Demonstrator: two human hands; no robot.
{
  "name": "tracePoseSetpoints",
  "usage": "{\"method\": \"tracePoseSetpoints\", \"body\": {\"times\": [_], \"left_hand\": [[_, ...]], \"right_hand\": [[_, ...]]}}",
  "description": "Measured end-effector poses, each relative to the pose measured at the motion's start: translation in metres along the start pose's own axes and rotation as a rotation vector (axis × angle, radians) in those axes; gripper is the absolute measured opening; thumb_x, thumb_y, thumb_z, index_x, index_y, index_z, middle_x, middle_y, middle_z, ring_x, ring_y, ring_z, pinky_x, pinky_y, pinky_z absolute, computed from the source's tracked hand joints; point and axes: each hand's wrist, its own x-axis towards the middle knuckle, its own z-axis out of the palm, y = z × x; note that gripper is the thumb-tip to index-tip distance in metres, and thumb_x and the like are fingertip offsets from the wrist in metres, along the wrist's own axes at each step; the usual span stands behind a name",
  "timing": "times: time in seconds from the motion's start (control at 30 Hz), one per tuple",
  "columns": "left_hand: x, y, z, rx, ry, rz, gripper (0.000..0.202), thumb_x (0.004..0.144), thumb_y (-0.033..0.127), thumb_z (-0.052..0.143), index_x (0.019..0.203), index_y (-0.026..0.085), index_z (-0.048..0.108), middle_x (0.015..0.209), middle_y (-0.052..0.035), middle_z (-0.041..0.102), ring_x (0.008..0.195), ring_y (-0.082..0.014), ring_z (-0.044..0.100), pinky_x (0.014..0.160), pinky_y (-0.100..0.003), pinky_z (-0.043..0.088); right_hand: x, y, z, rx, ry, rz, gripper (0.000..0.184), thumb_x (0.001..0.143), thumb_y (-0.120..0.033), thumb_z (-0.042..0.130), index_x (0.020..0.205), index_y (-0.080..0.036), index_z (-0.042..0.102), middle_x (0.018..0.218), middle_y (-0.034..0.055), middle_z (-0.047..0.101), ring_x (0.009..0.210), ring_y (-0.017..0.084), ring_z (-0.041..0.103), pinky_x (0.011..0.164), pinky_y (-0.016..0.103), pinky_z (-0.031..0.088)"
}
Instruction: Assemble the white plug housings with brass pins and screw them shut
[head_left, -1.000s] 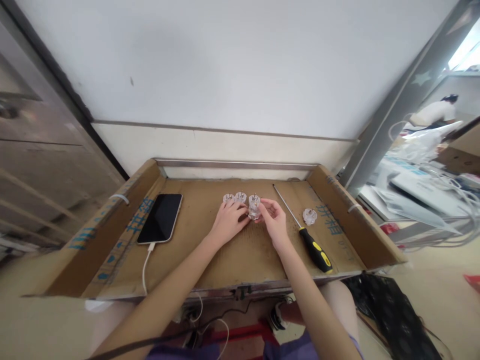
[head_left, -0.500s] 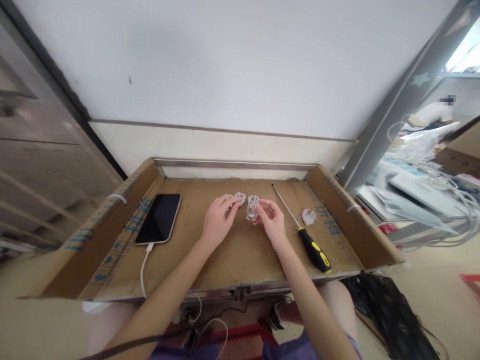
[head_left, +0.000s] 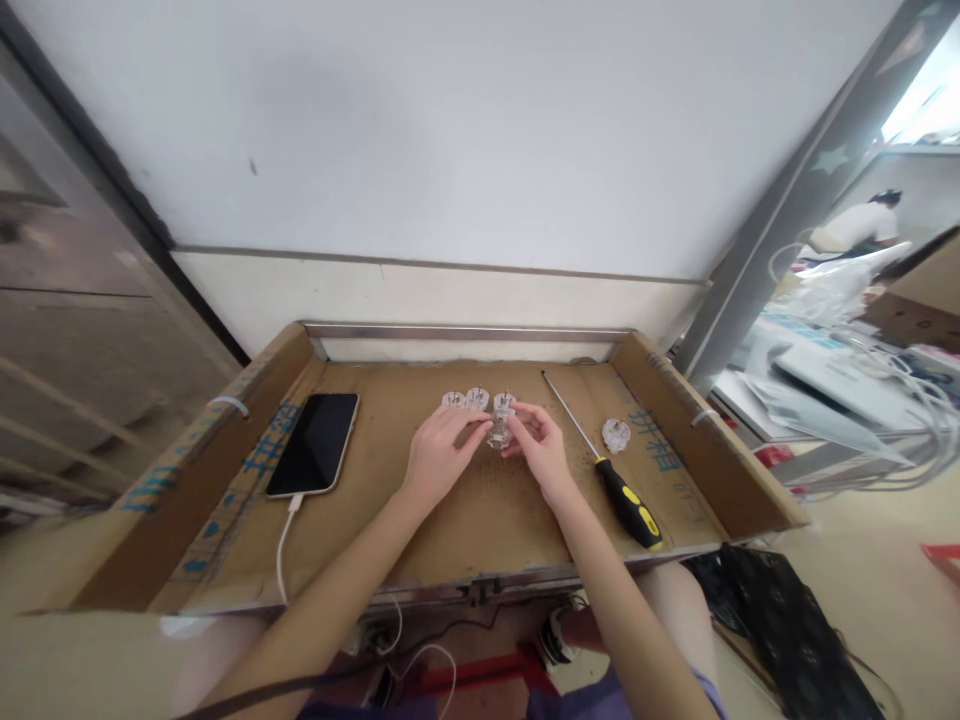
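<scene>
Between the thumb and fingers of my right hand (head_left: 537, 446) is a clear plastic plug piece (head_left: 498, 436), held just above the cardboard. My left hand (head_left: 442, 446) is closed in a pinch close beside that piece; whatever sits between its fingertips is too small to make out. Just beyond the hands lie several similar clear plug pieces with metal pins: one at left (head_left: 453, 399), another beside it (head_left: 478, 397), and a third (head_left: 504, 399) behind the held piece. Farther right rests a separate clear piece (head_left: 616, 435).
A black-and-yellow screwdriver (head_left: 628, 503) lies right of my right hand. On the left is a phone (head_left: 315, 443) with a white cable (head_left: 283, 555). Raised cardboard sides (head_left: 709, 440) border the work surface (head_left: 450, 540). A person (head_left: 862, 225) is at the far right.
My left hand has left the plug pieces at the back and come toward the held piece, its fingertips now pinched. The right hand has shifted slightly and keeps the clear piece.
</scene>
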Motion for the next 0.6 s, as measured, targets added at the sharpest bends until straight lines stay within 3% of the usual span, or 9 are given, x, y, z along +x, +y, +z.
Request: {"method": "tracePoseSetpoints", "body": {"times": [0.3, 0.47, 0.6], "left_hand": [[0.0003, 0.0002, -0.0001, 0.063, -0.055, 0.051, 0.010, 0.089, 0.025, 0.055, 0.086, 0.021, 0.064, 0.084, -0.0009, 0.070, 0.078, -0.0167, 0.063, 0.073, -0.029, 0.050], [-0.0020, -0.0011, 0.0017, 0.033, -0.063, -0.029, 0.016, 0.089, 0.029, 0.055, 0.101, 0.022, 0.063, 0.086, -0.0014, 0.071, 0.080, -0.0169, 0.065, 0.075, -0.030, 0.052], [-0.0028, 0.0002, 0.0025, 0.040, -0.018, -0.049, 0.012, 0.087, 0.028, 0.057, 0.094, 0.021, 0.064, 0.084, -0.0007, 0.071, 0.078, -0.0158, 0.066, 0.073, -0.029, 0.052]], "right_hand": [[-0.0012, 0.0015, 0.0019, 0.004, 0.004, -0.037, 0.019, 0.086, -0.019, 0.060, 0.102, -0.011, 0.056, 0.075, -0.0021, 0.056, 0.054, 0.005, 0.053, 0.046, 0.016, 0.049], [-0.0021, 0.0015, 0.0028, -0.002, -0.021, -0.042, 0.017, 0.086, -0.019, 0.060, 0.100, -0.011, 0.057, 0.074, -0.0021, 0.057, 0.052, 0.005, 0.053, 0.047, 0.016, 0.049], [-0.0020, 0.0000, 0.0023, 0.005, -0.007, -0.066, 0.017, 0.086, -0.021, 0.060, 0.098, -0.011, 0.057, 0.076, -0.0012, 0.058, 0.054, 0.005, 0.054, 0.048, 0.017, 0.050]]}}
